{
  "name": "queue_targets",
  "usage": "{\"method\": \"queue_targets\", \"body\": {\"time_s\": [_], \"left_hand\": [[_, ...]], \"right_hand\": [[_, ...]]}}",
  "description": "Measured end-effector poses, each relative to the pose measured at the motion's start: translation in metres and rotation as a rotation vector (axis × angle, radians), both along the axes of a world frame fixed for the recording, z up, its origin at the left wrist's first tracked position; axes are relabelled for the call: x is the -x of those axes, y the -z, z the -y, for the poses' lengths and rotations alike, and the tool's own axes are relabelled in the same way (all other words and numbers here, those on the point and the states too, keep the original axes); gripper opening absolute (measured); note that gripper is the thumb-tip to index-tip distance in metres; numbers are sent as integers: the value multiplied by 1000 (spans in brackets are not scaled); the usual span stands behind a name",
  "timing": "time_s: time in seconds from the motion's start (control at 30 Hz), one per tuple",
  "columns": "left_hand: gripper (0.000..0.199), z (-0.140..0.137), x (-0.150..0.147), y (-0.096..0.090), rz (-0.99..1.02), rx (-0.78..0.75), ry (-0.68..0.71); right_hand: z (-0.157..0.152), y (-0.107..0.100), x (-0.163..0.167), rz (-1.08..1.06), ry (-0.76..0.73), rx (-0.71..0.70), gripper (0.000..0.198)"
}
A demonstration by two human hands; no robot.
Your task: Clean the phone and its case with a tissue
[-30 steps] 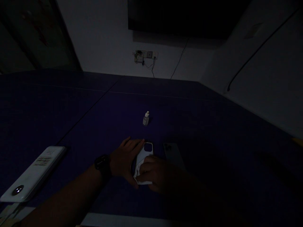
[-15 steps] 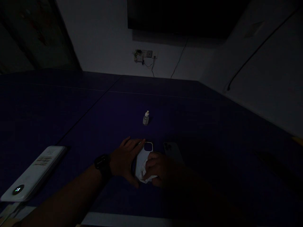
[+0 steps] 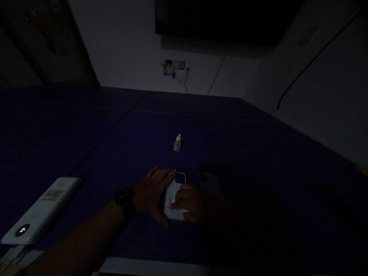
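Observation:
A light phone case (image 3: 170, 189) with a square camera cutout lies on the dark table. My left hand (image 3: 152, 191), wearing a black watch, braces its left side, with the index finger at the top edge and the thumb by the lower left corner. Bunched under the fingers of my right hand (image 3: 191, 202) is a crumpled white wipe (image 3: 178, 205), pressed on the middle of the case. Part of the case is hidden by that hand. A phone (image 3: 211, 183) lies camera side up just to the right, partly covered by my right arm.
A small dropper bottle (image 3: 177, 144) stands upright beyond the case. To the left lies a white power bank (image 3: 43, 209) with a lit display and a cable. Wall sockets (image 3: 175, 65) and a dark screen (image 3: 218, 19) are at the back. The room is dim.
My right hand has slid the wipe slightly up the case, uncovering more of the case's lower end. My left hand stays where it was.

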State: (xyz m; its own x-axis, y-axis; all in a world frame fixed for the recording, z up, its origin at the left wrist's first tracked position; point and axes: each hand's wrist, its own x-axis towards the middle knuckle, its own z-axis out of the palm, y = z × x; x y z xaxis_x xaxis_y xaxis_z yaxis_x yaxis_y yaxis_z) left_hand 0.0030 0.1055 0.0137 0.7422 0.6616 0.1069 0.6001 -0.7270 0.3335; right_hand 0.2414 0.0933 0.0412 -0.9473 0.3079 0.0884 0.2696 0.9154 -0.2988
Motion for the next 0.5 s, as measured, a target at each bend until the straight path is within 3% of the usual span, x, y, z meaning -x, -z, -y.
{"method": "queue_targets", "body": {"time_s": [0.17,0.27,0.37,0.5], "left_hand": [[152,0,1,3,15,-22,2],[152,0,1,4,28,-26,5],[152,0,1,5,31,-19,8],[150,0,2,4,20,-26,10]], "right_hand": [[5,-1,5,-15,-65,33,27],[2,-1,0,-30,-32,74,23],[-2,2,-2,-20,38,22,26],[1,3,3,-11,8,-18,34]]}}
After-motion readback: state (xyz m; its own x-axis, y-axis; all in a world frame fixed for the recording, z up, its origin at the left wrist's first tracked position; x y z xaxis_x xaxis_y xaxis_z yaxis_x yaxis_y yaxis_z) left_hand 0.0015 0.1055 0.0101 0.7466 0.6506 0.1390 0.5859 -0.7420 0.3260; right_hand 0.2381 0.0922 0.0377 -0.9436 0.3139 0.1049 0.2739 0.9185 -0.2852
